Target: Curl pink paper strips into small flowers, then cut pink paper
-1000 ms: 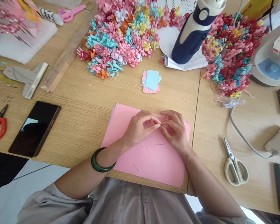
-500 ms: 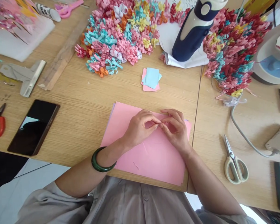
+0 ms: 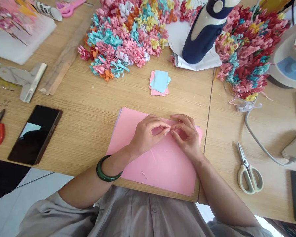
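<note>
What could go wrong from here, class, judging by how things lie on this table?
The thin slivers on the pink sheet look loose, so the left hand or right hand might brush them away. The black phone lies near the front edge of the table and could be knocked off. The cream-handled scissors lie beside the right forearm, which might bump them.

We get bright, diffuse light over the pink paper (image 3: 162, 172) at centre, though we cannot place its source. Glare whitens part of the phone (image 3: 39, 144) at left; soft shadow sits beside the grey box (image 3: 295, 149) at right. Wide-angle distortion leans the bottle (image 3: 201, 38) at top, and upper-left pink ornaments (image 3: 5, 23) look smeared.
</note>
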`<state>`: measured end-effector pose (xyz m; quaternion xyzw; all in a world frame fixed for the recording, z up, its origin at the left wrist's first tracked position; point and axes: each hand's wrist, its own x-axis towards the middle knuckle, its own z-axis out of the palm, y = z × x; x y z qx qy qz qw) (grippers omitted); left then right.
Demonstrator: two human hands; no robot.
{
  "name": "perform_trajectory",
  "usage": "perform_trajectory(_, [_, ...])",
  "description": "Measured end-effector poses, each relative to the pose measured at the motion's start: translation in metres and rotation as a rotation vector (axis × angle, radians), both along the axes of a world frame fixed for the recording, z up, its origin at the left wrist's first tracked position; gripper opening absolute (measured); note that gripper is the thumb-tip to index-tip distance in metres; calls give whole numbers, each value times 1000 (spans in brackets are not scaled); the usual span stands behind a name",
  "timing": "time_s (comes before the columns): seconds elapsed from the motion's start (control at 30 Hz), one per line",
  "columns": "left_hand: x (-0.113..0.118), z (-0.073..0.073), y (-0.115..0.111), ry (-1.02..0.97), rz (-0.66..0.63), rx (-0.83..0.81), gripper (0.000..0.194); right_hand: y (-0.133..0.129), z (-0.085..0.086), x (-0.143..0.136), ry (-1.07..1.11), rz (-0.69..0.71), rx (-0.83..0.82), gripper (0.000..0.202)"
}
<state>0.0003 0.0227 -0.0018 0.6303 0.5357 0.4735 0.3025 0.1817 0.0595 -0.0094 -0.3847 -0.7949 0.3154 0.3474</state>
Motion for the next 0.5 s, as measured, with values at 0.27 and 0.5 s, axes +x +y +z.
perform_trajectory(0.27, [0, -1, 0, 79, 13, 26, 8, 1, 0, 0, -8, 16, 28, 6])
perform_trajectory(0.5, [0, -4, 0, 165, -22, 52, 18, 1, 1, -1, 14, 41, 32, 7])
